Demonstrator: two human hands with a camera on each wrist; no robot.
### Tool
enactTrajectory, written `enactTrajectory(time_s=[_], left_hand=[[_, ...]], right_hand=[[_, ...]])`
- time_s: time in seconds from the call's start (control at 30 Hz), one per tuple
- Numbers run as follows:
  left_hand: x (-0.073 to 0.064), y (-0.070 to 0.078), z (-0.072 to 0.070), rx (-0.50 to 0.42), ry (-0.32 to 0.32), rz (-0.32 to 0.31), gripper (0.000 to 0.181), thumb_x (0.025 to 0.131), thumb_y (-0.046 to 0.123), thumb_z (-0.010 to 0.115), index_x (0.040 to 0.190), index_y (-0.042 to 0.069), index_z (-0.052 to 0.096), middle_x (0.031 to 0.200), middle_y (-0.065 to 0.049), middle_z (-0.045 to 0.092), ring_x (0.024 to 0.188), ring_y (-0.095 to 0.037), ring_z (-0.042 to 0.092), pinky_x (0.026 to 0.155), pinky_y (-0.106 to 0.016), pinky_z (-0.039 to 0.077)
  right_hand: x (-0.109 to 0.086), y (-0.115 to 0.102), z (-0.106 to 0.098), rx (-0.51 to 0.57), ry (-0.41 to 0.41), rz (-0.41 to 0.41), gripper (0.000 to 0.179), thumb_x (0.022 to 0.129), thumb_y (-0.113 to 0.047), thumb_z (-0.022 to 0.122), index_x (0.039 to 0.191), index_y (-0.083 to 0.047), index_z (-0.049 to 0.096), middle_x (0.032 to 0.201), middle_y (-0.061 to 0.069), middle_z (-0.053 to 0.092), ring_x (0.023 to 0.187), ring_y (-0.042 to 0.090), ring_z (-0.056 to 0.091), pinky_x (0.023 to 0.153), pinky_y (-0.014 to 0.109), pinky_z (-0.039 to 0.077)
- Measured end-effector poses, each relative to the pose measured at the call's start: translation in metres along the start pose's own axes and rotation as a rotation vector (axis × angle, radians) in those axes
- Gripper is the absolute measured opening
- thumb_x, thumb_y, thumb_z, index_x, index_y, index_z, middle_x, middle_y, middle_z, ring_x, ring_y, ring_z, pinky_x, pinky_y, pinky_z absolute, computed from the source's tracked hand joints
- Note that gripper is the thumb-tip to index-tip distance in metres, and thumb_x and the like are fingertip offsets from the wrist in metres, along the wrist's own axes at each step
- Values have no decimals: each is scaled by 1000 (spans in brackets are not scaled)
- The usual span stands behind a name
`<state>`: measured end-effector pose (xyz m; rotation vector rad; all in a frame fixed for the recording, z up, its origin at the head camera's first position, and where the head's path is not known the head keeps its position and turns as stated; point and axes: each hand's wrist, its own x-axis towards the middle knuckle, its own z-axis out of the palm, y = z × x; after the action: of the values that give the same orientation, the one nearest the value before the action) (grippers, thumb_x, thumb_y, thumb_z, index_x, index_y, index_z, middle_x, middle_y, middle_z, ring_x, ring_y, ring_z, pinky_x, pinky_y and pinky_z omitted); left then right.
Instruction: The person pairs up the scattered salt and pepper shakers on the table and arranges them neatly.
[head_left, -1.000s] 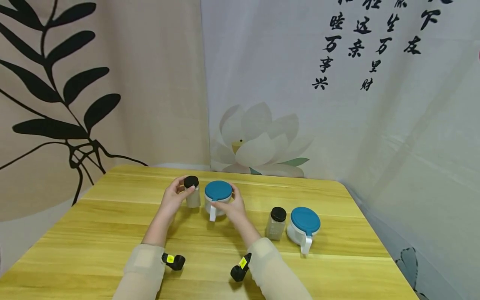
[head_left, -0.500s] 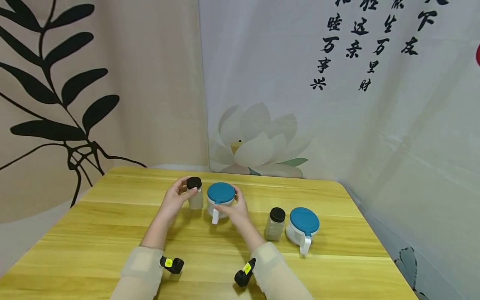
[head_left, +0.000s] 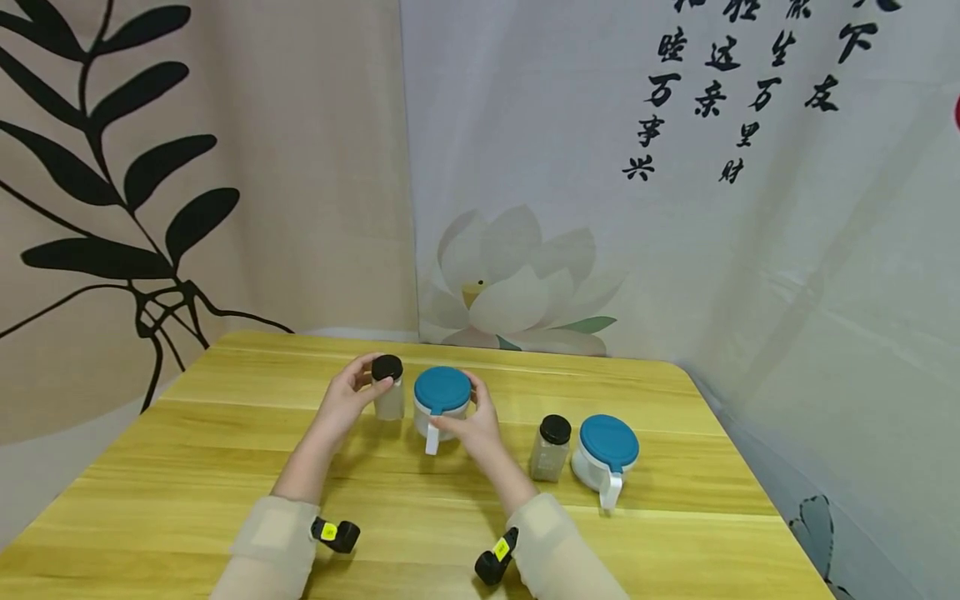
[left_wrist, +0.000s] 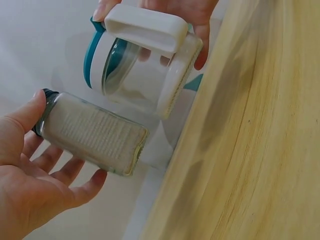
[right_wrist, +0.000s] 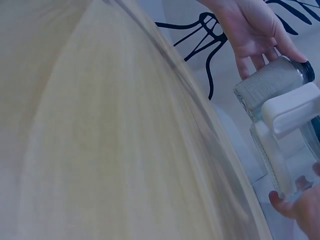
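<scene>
My left hand [head_left: 349,395] grips a square clear spice jar [head_left: 388,403] with a black cap, thumb and fingers high up near the cap. Close to its right, my right hand [head_left: 477,418] holds a round glass seasoning pot [head_left: 442,390] with a blue lid and a white handle facing me. The left wrist view shows the spice jar [left_wrist: 95,132] and the pot [left_wrist: 142,75] side by side, with a narrow gap between them. Their bases stand apart from the wooden tabletop there. In the right wrist view the pot's handle [right_wrist: 292,109] partly overlaps the jar.
A second black-capped spice jar [head_left: 551,450] and a second blue-lidded pot [head_left: 607,450] stand together on the wooden table [head_left: 420,533], right of my right hand. Behind the table's far edge hangs a printed cloth [head_left: 525,150].
Both hands, with the spice jar and the pot, have shifted slightly right and a little toward me. The grips stay the same, and the two standing containers have not moved.
</scene>
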<state>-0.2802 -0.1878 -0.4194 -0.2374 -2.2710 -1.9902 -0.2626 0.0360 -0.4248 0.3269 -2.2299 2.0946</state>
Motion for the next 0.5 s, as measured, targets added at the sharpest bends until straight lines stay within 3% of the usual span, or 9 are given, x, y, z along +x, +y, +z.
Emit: enactTrajectory(time_s=[0.5], left_hand=[[-7,1,-3,19,-29,33,54,92,24,67,139,7,46,133,-18,48,119,-33,43,100,-52,32]], right_hand=[[-11,-1,-2,26,-33,-32,80,75,-5,80,142,-4,37,137,14,44,129,36,33,102,65,20]])
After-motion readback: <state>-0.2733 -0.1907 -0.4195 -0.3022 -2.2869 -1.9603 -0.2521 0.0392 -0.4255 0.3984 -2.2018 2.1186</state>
